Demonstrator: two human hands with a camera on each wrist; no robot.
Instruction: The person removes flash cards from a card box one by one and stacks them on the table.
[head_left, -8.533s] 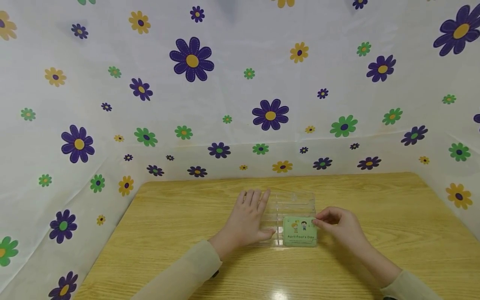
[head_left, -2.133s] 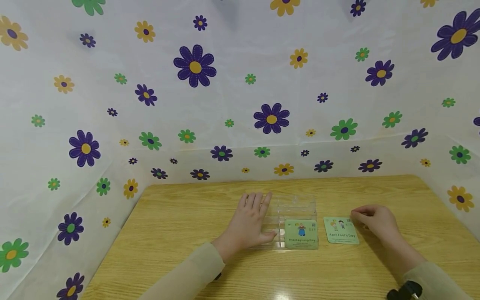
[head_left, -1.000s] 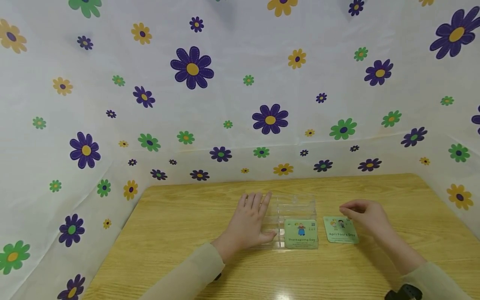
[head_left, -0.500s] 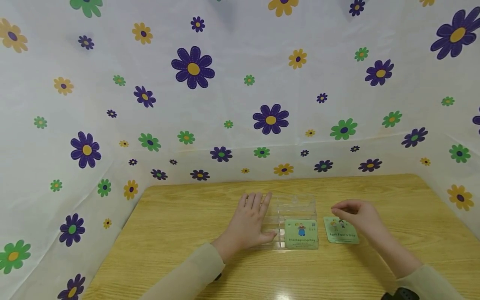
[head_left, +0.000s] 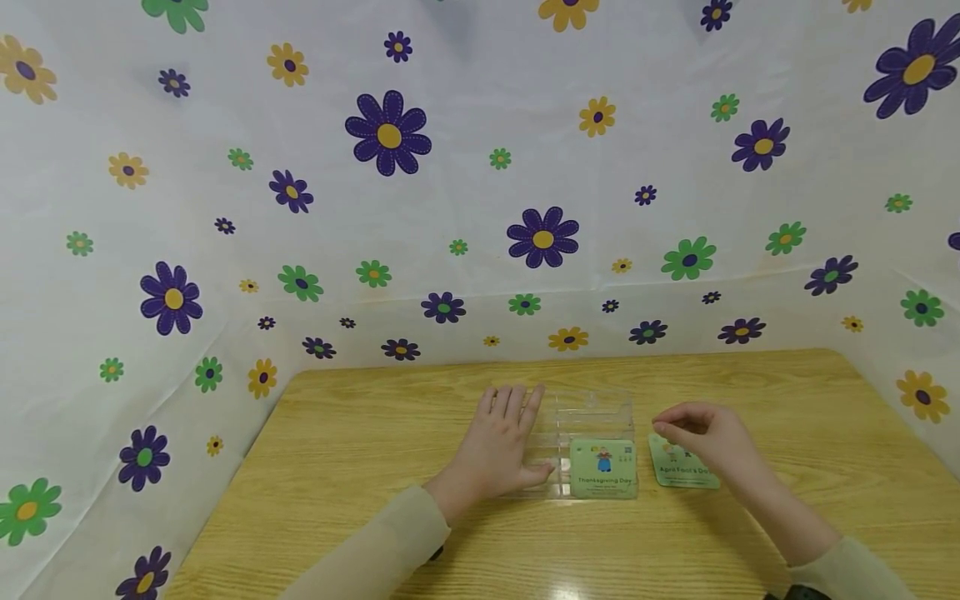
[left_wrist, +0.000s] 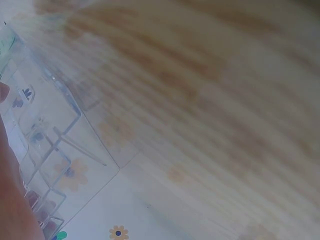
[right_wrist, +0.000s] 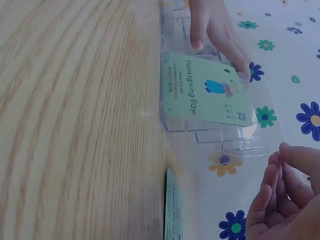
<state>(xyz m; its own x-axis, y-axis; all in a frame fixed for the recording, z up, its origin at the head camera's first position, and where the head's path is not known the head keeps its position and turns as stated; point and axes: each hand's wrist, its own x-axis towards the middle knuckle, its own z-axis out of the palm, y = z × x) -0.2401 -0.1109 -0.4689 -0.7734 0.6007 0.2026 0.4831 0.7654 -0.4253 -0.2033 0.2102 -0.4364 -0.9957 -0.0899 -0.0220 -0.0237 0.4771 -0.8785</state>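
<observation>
**A:** Start nearest. What is different from a moment ago?

**B:** The right hand [head_left: 701, 435] has drifted left. Two seconds back it sat at the far right edge of the "April Fool's Day" card [head_left: 684, 468], having set it flat on the wooden table [head_left: 360, 433]. Now it hovers over that card's upper part, moving toward the clear plastic card holder [head_left: 588, 408]. Its fingers [right_wrist: 272, 200] are loosely curled with thumb and forefinger drawn near each other, but they grip nothing.

**A:** And that card itself?

**B:** It has not moved: it lies flat just to the right of the holder, apart from it, partly covered by the hand in the head view.

**A:** What stands in the holder?

**B:** The "Thanksgiving Day" card [head_left: 603, 468], leaning in the front slot. Eight seconds ago the April Fool's card was there instead, so one card has come out and uncovered the next. I judge that the hand is now returning for the Thanksgiving one.

**A:** The far hand?

**B:** The left hand [head_left: 498, 446] has stayed put throughout, fingers straight and flat against the holder's left side, steadying it. The back slots [left_wrist: 50, 125] look empty.
</observation>
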